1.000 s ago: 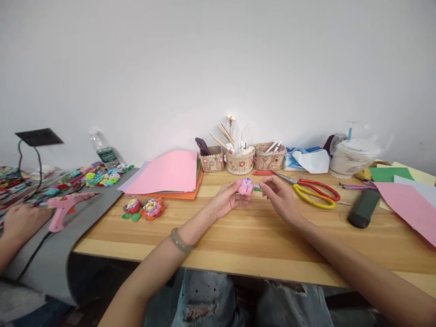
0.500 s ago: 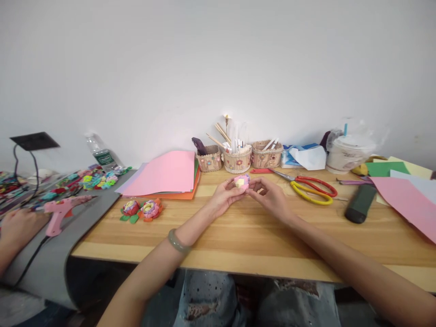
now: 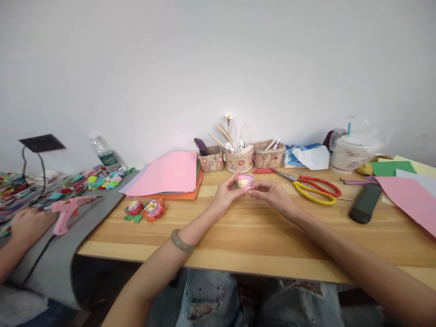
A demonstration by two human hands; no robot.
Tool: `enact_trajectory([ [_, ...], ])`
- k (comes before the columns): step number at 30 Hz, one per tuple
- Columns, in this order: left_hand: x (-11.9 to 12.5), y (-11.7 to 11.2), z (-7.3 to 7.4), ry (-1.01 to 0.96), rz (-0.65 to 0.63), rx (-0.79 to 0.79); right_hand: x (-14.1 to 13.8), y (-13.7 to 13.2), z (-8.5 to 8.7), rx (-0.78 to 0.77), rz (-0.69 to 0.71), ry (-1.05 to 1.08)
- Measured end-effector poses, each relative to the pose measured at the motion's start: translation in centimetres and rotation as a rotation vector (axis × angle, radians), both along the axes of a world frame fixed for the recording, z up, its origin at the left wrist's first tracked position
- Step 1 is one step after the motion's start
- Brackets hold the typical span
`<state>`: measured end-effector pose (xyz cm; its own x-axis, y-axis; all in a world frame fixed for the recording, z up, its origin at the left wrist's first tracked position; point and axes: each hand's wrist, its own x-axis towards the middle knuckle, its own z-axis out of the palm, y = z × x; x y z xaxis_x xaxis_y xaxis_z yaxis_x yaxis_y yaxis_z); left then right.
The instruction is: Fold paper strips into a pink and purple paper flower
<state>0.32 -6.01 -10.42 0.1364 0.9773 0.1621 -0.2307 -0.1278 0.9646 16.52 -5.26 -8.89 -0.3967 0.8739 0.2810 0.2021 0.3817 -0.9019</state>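
Observation:
Between my two hands, above the wooden table [image 3: 218, 240], is a small paper flower [image 3: 244, 181] with a yellow centre and pink and purple petals. My left hand [image 3: 225, 194] is closed on its left side, thumb below and fingers behind. The fingertips of my right hand [image 3: 270, 194] pinch its right edge. Two finished-looking paper flowers lie to the left: a red one [image 3: 134, 207] and an orange-edged one [image 3: 154, 209], with green leaves beneath. Scissors [image 3: 315, 188] with one red and one yellow handle lie beyond my right hand.
Coloured paper sheets [image 3: 166, 175] are stacked at the back left. Decorated baskets [image 3: 239, 161] stand along the wall, beside a tissue pack [image 3: 311, 156] and a lidded cup [image 3: 354, 154]. At the left, another person's hand [image 3: 32, 225] is by a pink glue gun [image 3: 66, 211].
The whole view has shifted slightly, so things sit a little further right. The flower has turned a bit between my hands, and my right fingers have straightened along its edge.

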Motion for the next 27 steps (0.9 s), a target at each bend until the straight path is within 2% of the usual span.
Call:
enact_trajectory([
  [4,-0.22,0.17,-0.22,0.149,-0.002,0.1,0.06,-0.13,0.05,0.04,-0.03,-0.02],
  [7,-0.33,0.07,-0.27,0.222,0.011,0.107,0.01,-0.35,0.12,0.089,-0.061,-0.027],
  [19,0.11,-0.44,0.46,0.155,-0.007,0.001,-0.12,-0.59,0.28,0.136,-0.067,-0.051],
  [27,0.0,-0.22,-0.17,0.269,0.008,0.047,-0.04,-0.61,0.19,0.205,-0.113,-0.105],
])
